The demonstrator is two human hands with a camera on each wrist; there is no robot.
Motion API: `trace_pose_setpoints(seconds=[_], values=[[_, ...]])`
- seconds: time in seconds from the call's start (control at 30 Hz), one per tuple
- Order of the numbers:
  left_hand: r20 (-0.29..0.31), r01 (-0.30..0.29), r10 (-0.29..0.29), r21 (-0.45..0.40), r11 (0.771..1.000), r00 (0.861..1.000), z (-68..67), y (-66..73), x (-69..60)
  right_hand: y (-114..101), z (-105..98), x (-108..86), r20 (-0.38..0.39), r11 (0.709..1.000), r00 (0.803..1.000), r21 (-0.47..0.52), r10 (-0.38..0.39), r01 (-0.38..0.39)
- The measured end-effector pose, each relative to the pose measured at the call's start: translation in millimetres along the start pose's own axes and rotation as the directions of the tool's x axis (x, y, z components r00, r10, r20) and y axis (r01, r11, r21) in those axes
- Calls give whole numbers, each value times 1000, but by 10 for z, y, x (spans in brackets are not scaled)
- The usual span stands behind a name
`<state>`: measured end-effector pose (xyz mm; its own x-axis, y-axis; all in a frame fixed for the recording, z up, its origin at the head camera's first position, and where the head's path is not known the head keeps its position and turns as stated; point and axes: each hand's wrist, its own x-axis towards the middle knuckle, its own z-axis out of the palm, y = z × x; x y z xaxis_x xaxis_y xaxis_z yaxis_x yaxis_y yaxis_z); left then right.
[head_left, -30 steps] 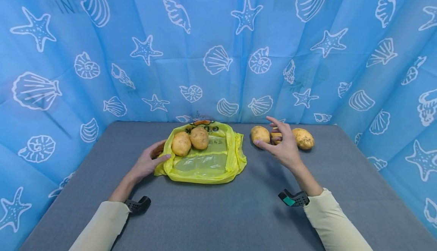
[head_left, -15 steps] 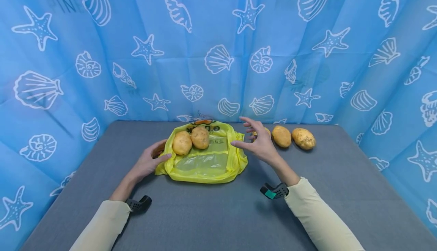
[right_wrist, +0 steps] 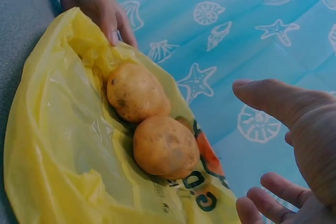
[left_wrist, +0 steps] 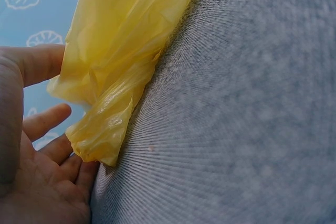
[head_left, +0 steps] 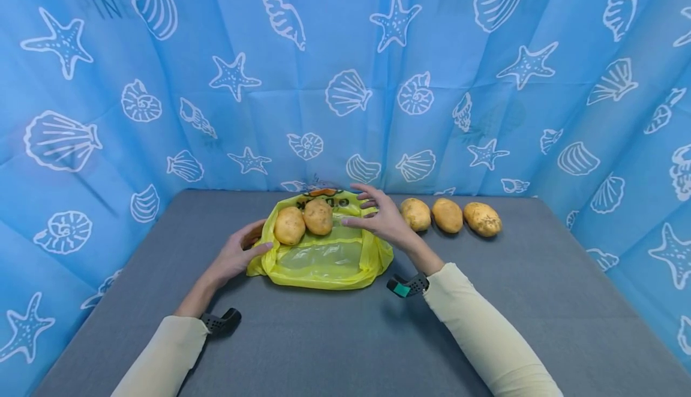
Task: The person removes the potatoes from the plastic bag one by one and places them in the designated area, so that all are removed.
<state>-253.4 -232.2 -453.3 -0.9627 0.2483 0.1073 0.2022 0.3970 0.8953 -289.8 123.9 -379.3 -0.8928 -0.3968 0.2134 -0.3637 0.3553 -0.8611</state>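
Note:
A yellow plastic bag (head_left: 318, 280) lies spread with its mouth up on the grey table. Two potatoes (head_left: 290, 226) sit side by side in its back left part, seen close in the right wrist view as potatoes (right_wrist: 167, 148). My left hand (head_left: 236, 258) rests at the bag's left edge, thumb at the rim, fingers loosely extended along the outside. In the left wrist view, the thumb (left_wrist: 44, 62) meets the yellow plastic. Above the bag's back right side hovers my right hand (head_left: 384, 220), fingers spread with nothing between them.
Three more potatoes (head_left: 447, 215) lie in a row on the table to the right of the bag. A blue curtain (head_left: 345, 43) with white shells and starfish hangs along the table's back and sides. Grey table surface (head_left: 324, 343) extends in front of the bag.
My right hand has moved left from over the row of potatoes to above the bag's right side, uncovering the row. The left hand and the bag have stayed put.

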Motion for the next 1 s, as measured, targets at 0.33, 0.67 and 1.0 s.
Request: trace_pose_setpoints(seconds=[0.33,0.67,1.0], values=[[-8,-11,12,9,1000,1000,12,15,4,40,169,204,93,998,995,38,44,-47],[0,-8,8,-14,1000,1000,-4,45,-19,102,288,386,167,996,983,44,73,-82],[-2,5,-5,-6,1000,1000,2,38,-5,108,413,521,195,996,977,15,81,-85]])
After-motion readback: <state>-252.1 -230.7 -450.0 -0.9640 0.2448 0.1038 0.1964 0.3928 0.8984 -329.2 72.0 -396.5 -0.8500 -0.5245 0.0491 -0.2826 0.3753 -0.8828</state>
